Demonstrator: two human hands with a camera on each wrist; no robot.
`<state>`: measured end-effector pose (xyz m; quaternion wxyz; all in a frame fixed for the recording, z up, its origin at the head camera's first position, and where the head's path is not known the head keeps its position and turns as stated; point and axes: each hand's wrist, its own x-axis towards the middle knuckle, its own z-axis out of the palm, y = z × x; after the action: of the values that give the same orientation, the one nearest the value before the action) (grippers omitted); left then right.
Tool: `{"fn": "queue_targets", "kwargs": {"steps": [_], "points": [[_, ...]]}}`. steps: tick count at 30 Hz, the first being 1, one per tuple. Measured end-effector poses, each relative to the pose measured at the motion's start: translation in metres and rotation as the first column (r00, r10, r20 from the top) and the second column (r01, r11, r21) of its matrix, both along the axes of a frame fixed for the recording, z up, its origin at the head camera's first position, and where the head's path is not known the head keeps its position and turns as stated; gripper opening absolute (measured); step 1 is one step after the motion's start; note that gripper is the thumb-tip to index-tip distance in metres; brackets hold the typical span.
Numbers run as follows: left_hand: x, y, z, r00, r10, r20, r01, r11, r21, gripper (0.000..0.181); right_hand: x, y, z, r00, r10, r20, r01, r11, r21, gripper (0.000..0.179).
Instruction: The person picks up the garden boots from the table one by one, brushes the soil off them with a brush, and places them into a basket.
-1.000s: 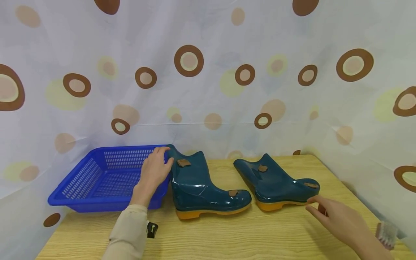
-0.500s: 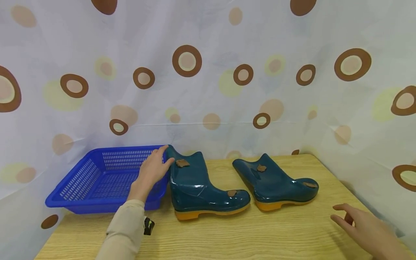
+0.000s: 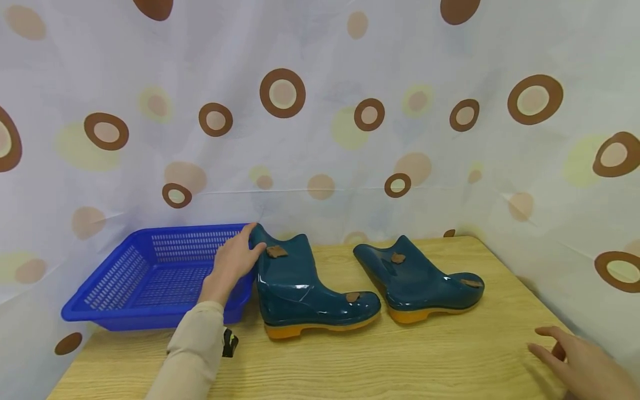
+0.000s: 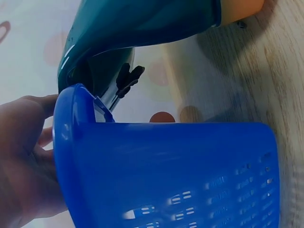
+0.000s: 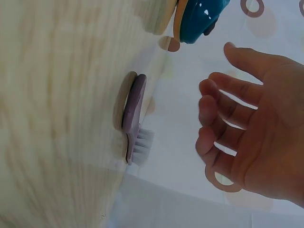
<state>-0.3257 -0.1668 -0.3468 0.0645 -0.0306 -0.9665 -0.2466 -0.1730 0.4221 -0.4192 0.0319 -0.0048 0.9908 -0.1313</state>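
Note:
Two dark teal rain boots with orange soles stand on the table, the left boot nearest the basket and the right boot beside it. Each has brown patches on its shaft and toe. My left hand holds the left boot's top back edge, thumb on the near side of the shaft; the left wrist view shows the basket rim covering part of these fingers. My right hand is off to the right, fingers loosely bent and holding nothing. Near it, a scrubbing brush lies on the table, visible in the right wrist view.
A blue plastic basket with slotted walls stands at the left, close against the left boot. Behind the wooden table hangs a white curtain with brown and yellow circles, which also runs along both sides.
My right hand has moved away from the right boot's toe, rightward and nearer to me. The left hand has settled onto the left boot's top edge. Both boots stay in place.

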Motion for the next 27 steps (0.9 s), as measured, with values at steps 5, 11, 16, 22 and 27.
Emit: {"fn": "queue_targets", "kwargs": {"steps": [5,11,16,22,27], "points": [[0.0,-0.001,-0.002,1.0,-0.002,-0.004,0.002,0.999,0.04,0.063,0.0,0.01,-0.004,0.997,-0.005,0.08,0.007,1.0,-0.016,0.068],[0.0,0.0,-0.003,1.0,-0.004,-0.013,0.006,0.992,0.124,0.06,-0.001,0.015,-0.008,0.98,-0.041,0.194,0.052,0.997,-0.053,0.083],[0.001,0.002,-0.005,0.999,-0.022,-0.04,0.031,0.97,0.243,0.056,-0.001,0.017,-0.01,0.973,-0.046,0.227,0.069,0.993,-0.093,0.087],[0.004,0.007,-0.004,0.995,-0.034,-0.098,0.064,0.947,0.313,0.05,0.004,0.018,-0.013,0.976,-0.045,0.213,0.066,0.993,-0.094,0.092],[0.007,0.012,0.001,0.989,-0.02,-0.146,0.075,0.921,0.383,0.048,0.009,0.022,-0.015,0.981,-0.039,0.192,0.059,0.993,-0.102,0.091]]}}
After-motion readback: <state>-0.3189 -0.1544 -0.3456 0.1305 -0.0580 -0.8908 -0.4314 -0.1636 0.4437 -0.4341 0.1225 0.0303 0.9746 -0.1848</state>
